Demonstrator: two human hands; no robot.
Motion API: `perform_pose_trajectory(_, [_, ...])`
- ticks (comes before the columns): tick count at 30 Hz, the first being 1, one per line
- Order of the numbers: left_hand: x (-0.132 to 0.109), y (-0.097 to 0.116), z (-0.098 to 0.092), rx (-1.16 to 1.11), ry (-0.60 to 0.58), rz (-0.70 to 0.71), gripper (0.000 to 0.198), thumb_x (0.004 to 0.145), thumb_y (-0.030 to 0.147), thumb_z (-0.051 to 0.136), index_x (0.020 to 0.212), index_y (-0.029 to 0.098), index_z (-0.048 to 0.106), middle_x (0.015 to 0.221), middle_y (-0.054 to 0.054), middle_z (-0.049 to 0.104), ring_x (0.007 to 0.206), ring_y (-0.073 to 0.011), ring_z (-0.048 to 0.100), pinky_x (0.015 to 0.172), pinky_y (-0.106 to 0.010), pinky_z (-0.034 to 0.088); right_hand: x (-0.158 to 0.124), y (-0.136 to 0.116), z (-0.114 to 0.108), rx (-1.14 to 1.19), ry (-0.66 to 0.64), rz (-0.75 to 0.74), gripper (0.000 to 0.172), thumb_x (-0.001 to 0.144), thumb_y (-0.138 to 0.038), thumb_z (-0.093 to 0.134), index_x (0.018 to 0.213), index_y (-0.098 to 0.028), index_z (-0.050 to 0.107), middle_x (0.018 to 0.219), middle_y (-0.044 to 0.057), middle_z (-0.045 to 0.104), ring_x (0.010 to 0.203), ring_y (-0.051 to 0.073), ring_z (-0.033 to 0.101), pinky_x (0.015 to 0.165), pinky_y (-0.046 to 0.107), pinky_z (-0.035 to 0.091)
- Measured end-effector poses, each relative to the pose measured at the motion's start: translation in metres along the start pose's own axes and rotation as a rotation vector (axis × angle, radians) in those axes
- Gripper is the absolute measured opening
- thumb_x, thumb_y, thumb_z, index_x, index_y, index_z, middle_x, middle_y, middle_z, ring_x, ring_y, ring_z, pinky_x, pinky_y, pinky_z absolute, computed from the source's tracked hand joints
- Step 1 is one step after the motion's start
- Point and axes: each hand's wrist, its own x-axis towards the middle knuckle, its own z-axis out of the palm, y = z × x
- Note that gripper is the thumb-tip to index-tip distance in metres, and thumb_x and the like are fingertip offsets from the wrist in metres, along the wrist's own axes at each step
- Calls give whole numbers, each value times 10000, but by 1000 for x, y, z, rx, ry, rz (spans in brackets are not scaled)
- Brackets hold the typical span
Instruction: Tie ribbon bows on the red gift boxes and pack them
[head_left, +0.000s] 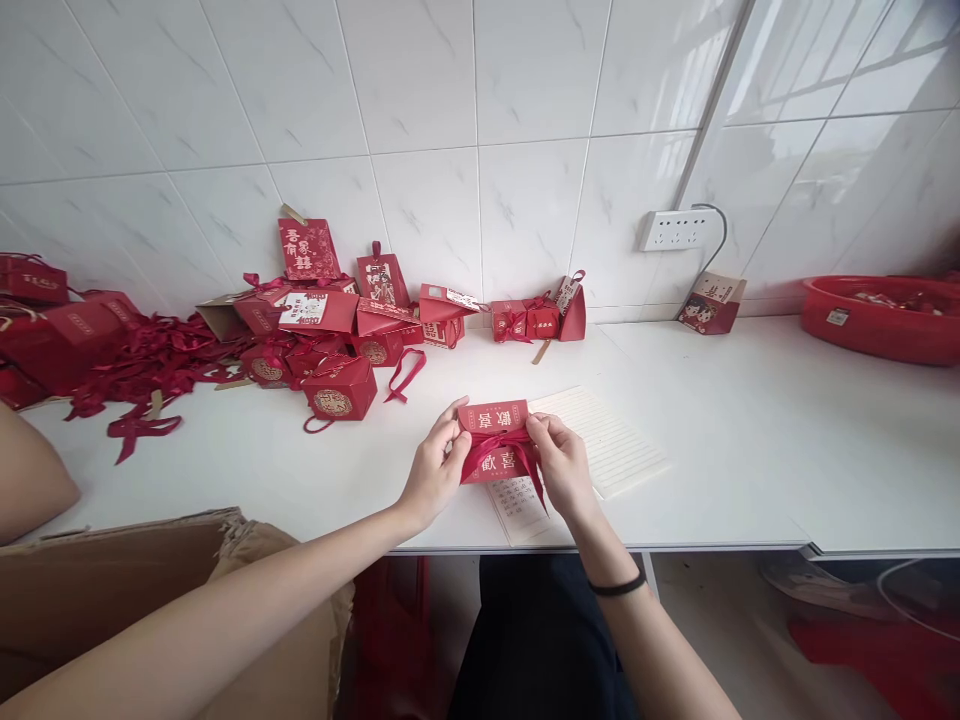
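Between my two hands is a red gift box [493, 415] with gold characters, held above the near part of the white table. A dark red ribbon is wrapped round its middle, with a loose end hanging down on the right. My left hand [441, 462] grips the left side of the box, thumb by the ribbon. At the right side, my right hand [558, 455] pinches the box's edge near the ribbon; whether its fingers also hold the ribbon I cannot tell. Below the box lie a written sheet [519, 510] and a lined notepad [604, 445].
Several red gift boxes [341, 390] are piled at the back left, beside a heap of ribbons [161, 365]. A red basin [877, 320] stands at the right, a power strip [675, 230] on the wall. An open cardboard box [277, 610] is at the near left, by another person's arm [34, 480].
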Motion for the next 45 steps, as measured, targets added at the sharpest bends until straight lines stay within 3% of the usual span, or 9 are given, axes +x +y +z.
perform_pose_trajectory(5, [1,-2,-4,-7,-35,19,317,865,341,420,606,218,286,1415,-110,423,1226,-266,478,769,-352,493,-2,3,-18,2,-49,-84,358,774,-533,601,850,-203,486,1054,95,565,1054,247,543,877,410,479])
perform_pose_trajectory(10, [6,-4,-7,-28,-80,62,310,857,361,447,612,217,323,1384,-121,464,1243,-274,469,795,-366,502,-5,3,-33,-298,-400,-410,999,642,-433,783,1400,-261,156,1461,148,180,1362,313,219,1053,507,347])
perform_pose_trajectory(14, [8,0,-11,27,-70,116,237,872,353,450,688,205,428,1357,-122,483,1257,-254,456,883,-386,492,-2,6,-27,-461,-355,-610,887,742,-308,698,1432,-258,142,1369,144,294,1311,296,312,1058,489,360])
perform_pose_trajectory(22, [0,41,-18,478,161,1110,145,750,155,604,668,204,495,826,-15,498,904,-163,554,906,-384,495,-23,-6,-4,-336,-61,-656,843,754,-414,688,1408,-233,189,1330,143,331,1262,314,355,1020,535,378])
perform_pose_trajectory(26, [-1,51,-21,529,221,1262,145,702,144,632,659,191,502,745,6,443,749,-134,504,783,-335,493,-34,-19,2,-282,-44,-652,845,744,-414,702,1403,-234,203,1344,151,324,1263,320,353,1025,551,359])
perform_pose_trajectory(30, [5,46,-28,471,179,1150,173,748,226,641,827,194,490,904,-42,493,919,-180,522,826,-353,481,-38,-30,-3,-295,-35,-626,845,748,-330,697,1414,-252,184,1368,140,317,1267,312,360,1021,540,370])
perform_pose_trajectory(37, [16,39,-45,224,-254,590,974,640,485,731,1378,216,155,1369,-187,327,1305,-351,332,1026,-530,362,-36,-44,-15,-392,-105,-681,872,743,-300,685,1435,-241,159,1363,137,332,1281,306,343,979,485,434])
perform_pose_trajectory(41, [15,47,-53,201,-416,343,958,586,365,772,1356,245,215,1359,-148,366,1254,-329,411,1021,-499,386,-31,-51,-17,-410,-175,-615,857,743,-387,705,1424,-271,199,1344,122,378,1245,303,404,1003,501,403])
perform_pose_trajectory(45, [13,49,-62,49,-318,83,893,582,393,774,1321,245,294,1347,-117,420,1233,-313,447,1008,-465,407,-16,-54,-26,-243,-361,-492,862,788,-620,572,1444,-297,116,1446,120,297,1287,284,378,1002,480,410])
